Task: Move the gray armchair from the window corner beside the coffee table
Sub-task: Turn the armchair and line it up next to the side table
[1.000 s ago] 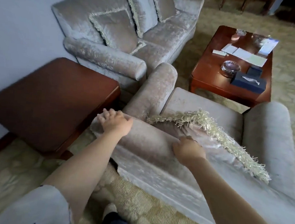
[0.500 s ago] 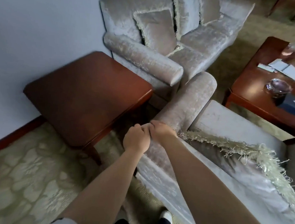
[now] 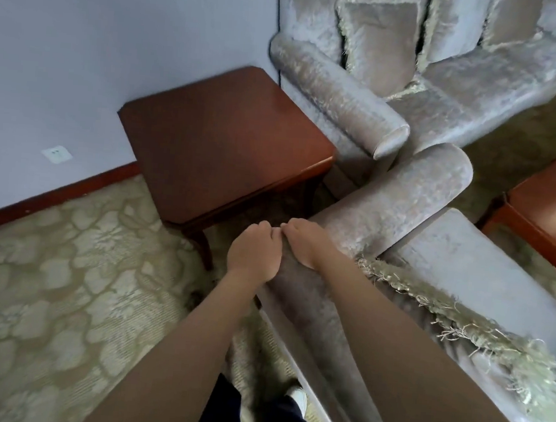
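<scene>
Head view: left hand [image 3: 255, 255] and right hand [image 3: 304, 243], touching, gripped a corner of the gray velvet armchair [image 3: 396, 207]; pushing risked jamming its arm against the gray velvet sofa [image 3: 342, 96].

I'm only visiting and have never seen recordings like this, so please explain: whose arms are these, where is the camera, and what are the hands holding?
No machine here: a person works with bare hands, and a camera worn on their head looks down along both arms. The left hand and right hand grip the back corner of the gray armchair, side by side. A fringed cushion rests in the chair. Ahead stand a wooden side table and a matching sofa; part of the coffee table shows at right.
</scene>
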Tool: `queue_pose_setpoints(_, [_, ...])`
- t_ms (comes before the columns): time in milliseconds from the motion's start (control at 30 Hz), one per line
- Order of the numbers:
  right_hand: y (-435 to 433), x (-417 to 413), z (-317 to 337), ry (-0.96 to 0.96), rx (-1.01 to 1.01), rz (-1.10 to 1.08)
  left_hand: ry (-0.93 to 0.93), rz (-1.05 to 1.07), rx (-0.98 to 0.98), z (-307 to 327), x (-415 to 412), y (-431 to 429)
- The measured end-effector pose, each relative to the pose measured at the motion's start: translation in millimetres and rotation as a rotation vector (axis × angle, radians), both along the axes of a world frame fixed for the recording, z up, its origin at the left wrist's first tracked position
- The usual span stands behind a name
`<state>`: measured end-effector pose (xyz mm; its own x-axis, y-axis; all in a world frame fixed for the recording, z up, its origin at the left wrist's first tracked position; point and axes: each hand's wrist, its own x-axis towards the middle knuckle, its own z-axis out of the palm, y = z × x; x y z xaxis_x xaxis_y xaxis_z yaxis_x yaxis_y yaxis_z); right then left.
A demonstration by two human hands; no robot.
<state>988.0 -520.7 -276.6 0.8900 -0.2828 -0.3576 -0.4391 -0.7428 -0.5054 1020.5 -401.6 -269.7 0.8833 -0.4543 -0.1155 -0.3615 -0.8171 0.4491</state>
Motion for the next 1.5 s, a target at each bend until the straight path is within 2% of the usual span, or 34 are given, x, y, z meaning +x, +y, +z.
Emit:
queue_pose_setpoints(167, [-6, 15, -5, -0.006, 0.01, -0.071, 0.022, 0.035, -0.05, -3, 10, -7])
queue_pose_setpoints(300, [-11, 16, -6, 0.017, 0.056, 0.022, 0.034, 0.046, -0.04, -6, 12, -6])
queue_pose_setpoints(500, [-5, 17, -2, 0.031, 0.084, -0.079, 0.043, -0.076, 0.026, 7, 12, 0])
queue_pose_setpoints(700, [32, -9, -6, 0.034, -0.056, -0.034, 0.002, -0.124, 0.045, 11, -10, 39])
queue_pose_setpoints(867, [55, 11, 3, 0.056, 0.044, -0.2, 0.032, -0.202, 0.125, 10, 15, 55])
queue_pose_setpoints(1000, [61, -5, 16, -0.051, 0.059, -0.273, 0.022, -0.254, 0.155, 14, 16, 54])
queue_pose_setpoints(1067, [67, -27, 20, -0.093, -0.001, -0.315, 0.008, -0.261, 0.183, 17, 19, 58])
queue_pose_setpoints(1167, [56, -83, 27, -0.102, -0.138, -0.383, -0.149, -0.337, 0.29, 28, 20, 49])
queue_pose_setpoints(1267, [40, -176, 37, -0.124, -0.218, -0.566, -0.22, -0.522, 0.265, 40, -16, 14])
queue_pose_setpoints(1500, [35, -430, 64, -0.093, -0.522, -1.148, -0.206, -1.21, 0.164, 41, -243, -47])
